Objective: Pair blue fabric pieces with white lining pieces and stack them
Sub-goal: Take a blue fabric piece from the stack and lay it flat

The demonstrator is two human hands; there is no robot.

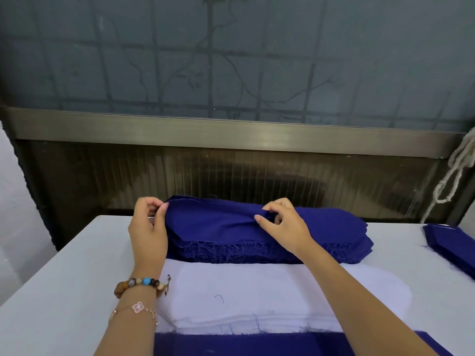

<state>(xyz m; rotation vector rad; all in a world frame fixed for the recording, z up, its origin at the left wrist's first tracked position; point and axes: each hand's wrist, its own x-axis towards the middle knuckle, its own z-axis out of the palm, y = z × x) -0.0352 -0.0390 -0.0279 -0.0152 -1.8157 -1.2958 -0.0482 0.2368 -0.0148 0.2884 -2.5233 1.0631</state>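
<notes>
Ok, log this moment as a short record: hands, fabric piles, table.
left hand: pinches the left end of the top blue piece
right hand: pinches the same piece nearer its middle, bunching it
blue stack: far side of the table, frayed edge toward the person
white lining stack: just in front of the blue stack
near blue fabric: borders the white stack's near edge
side blue stack: at the right, apart from the others
bracelets: on the left wrist
</notes>
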